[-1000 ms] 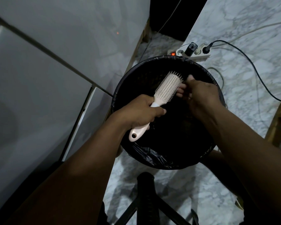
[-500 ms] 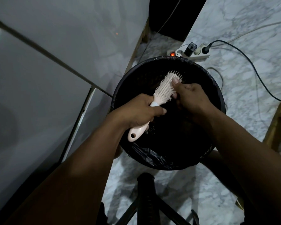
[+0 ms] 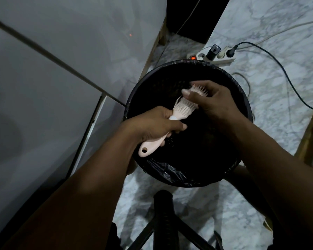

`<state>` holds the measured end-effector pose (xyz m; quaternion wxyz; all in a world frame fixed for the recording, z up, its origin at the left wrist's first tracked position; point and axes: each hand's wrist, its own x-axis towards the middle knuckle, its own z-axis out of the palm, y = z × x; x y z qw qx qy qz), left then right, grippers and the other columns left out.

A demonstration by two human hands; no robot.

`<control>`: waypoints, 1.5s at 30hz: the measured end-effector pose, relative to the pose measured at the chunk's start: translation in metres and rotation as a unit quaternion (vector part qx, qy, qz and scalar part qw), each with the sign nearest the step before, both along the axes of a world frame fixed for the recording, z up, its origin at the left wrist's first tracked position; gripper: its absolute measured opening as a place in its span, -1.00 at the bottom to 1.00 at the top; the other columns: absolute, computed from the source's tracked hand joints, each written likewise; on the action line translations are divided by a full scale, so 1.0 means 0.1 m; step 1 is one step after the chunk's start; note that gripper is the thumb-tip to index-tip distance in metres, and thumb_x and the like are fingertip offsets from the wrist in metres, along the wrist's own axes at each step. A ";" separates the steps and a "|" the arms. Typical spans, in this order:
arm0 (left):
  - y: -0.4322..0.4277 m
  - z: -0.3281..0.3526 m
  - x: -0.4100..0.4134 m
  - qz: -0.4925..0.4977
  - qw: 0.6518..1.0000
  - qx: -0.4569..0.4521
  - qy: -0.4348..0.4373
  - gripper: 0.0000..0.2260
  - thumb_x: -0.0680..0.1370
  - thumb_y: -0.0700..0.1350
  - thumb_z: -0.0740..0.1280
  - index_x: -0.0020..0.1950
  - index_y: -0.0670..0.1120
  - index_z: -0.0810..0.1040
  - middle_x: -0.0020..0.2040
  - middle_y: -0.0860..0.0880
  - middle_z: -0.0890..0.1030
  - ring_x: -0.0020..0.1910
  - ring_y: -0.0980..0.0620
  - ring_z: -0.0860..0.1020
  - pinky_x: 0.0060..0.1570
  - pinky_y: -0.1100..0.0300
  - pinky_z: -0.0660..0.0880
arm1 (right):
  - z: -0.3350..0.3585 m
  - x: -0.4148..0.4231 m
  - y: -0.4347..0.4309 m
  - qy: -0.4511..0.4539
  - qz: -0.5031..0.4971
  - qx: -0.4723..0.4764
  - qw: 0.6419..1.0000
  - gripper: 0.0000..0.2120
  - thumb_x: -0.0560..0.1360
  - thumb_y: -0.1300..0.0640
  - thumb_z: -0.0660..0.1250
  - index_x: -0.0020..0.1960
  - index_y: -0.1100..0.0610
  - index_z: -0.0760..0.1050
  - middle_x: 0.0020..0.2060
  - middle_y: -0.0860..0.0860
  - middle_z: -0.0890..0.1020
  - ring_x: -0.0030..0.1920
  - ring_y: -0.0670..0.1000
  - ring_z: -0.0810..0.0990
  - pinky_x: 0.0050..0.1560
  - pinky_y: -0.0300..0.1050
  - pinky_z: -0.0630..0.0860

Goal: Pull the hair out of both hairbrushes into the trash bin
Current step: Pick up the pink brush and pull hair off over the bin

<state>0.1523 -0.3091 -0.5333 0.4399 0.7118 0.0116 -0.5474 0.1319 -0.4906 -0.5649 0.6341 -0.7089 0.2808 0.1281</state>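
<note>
A pale pink hairbrush point(image 3: 184, 107) is held over the round black trash bin point(image 3: 170, 171), which is lined with a black bag. My left hand point(image 3: 156, 126) grips the brush handle, whose end with a hole sticks out below my fist. My right hand point(image 3: 216, 102) is wrapped over the upper half of the brush head. Its thumb lies across the bristles and its fingers are behind the head. The hair itself is too dark to make out. I see only one hairbrush.
A white power strip point(image 3: 214, 57) with plugs and a red light lies on the marble floor behind the bin, its cables trailing right. White cabinet panels point(image 3: 61, 78) stand on the left. A black stool point(image 3: 163, 212) is below me and a wooden leg point(image 3: 309, 139) at the right.
My right hand has moved from the right side of the brush head onto its bristles, thumb now across them. The brush has tilted slightly; my left hand keeps its grip.
</note>
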 end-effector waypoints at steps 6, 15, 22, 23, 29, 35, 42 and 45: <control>0.01 0.00 -0.01 -0.037 0.999 -0.002 -0.010 -0.86 0.57 -0.12 0.44 -0.18 -0.05 0.58 -0.55 0.11 0.45 -0.60 0.19 0.42 -0.57 0.30 0.43 | -0.03 -0.02 -0.05 -0.025 -0.082 -0.027 0.996 -0.84 0.43 0.12 0.54 -0.19 0.21 0.65 -0.43 -0.06 0.64 -0.44 -0.21 0.57 -0.34 -0.34 0.50; 0.03 -0.04 0.02 -0.012 1.000 0.000 -0.020 -0.90 0.55 -0.11 0.47 -0.11 -0.09 0.61 -0.46 0.02 0.45 -0.50 0.10 0.44 -0.56 0.28 0.44 | -0.10 0.09 -0.09 0.120 -0.287 0.224 0.923 -0.69 0.59 -0.07 0.32 -0.14 0.17 0.52 -0.17 0.06 0.67 -0.15 0.03 0.69 -0.15 -0.06 0.64; 0.05 -0.12 0.03 0.008 0.998 0.040 -0.054 -0.80 0.56 -0.10 0.45 -0.24 -0.05 0.53 -0.48 0.01 0.49 -0.62 0.13 0.47 -0.53 0.25 0.45 | 0.00 -0.03 0.07 0.005 0.083 -0.050 0.995 -0.27 0.29 -0.07 0.62 0.37 0.06 0.45 0.14 -0.08 0.60 0.12 -0.19 0.59 0.12 -0.37 0.51; 0.05 -0.12 0.03 -0.001 0.998 0.041 -0.055 -0.81 0.56 -0.10 0.45 -0.23 -0.05 0.54 -0.49 0.02 0.50 -0.63 0.14 0.47 -0.53 0.25 0.45 | -0.01 -0.04 0.10 -0.009 0.084 -0.062 0.994 -0.28 0.26 -0.03 0.64 0.34 0.08 0.47 0.06 -0.11 0.61 0.03 -0.24 0.58 0.03 -0.48 0.48; 0.04 -0.14 0.00 -0.030 0.998 0.019 -0.045 -0.86 0.55 -0.11 0.46 -0.19 -0.03 0.57 -0.57 0.12 0.46 -0.61 0.16 0.45 -0.56 0.28 0.44 | -0.09 -0.04 -0.02 -0.024 -0.030 -0.061 0.997 -0.70 0.29 0.04 0.64 -0.09 0.12 0.62 -0.26 -0.05 0.67 -0.32 -0.21 0.59 -0.25 -0.34 0.54; 0.04 -0.12 0.01 -0.045 0.998 0.022 -0.038 -0.84 0.55 -0.11 0.46 -0.22 0.00 0.57 -0.56 0.11 0.46 -0.61 0.18 0.43 -0.55 0.28 0.44 | -0.18 -0.02 -0.04 0.046 -0.184 0.101 0.977 -0.74 0.49 0.04 0.49 -0.30 0.11 0.53 -0.38 0.00 0.63 -0.38 -0.08 0.56 -0.27 -0.17 0.53; 0.14 -0.03 -0.15 -0.023 0.988 0.114 -0.104 -0.76 0.55 -0.04 0.46 0.08 -0.20 0.62 -0.33 -0.01 0.53 -0.43 0.08 0.49 -0.42 0.23 0.40 | -0.07 -0.02 -0.09 0.173 -0.213 -0.024 0.961 -0.58 0.63 -0.09 0.23 -0.32 0.13 0.38 -0.48 0.05 0.42 -0.52 0.04 0.38 -0.44 -0.18 0.34; 0.16 0.11 -0.29 -0.031 0.981 0.147 -0.122 -0.67 0.53 0.01 0.46 0.15 -0.19 0.59 -0.23 -0.02 0.55 -0.30 0.02 0.53 -0.39 0.21 0.38 | 0.04 -0.09 -0.06 0.141 -0.029 -0.172 0.974 -0.62 0.60 -0.01 0.27 -0.29 0.20 0.45 -0.38 0.16 0.56 -0.38 0.17 0.57 -0.24 -0.01 0.55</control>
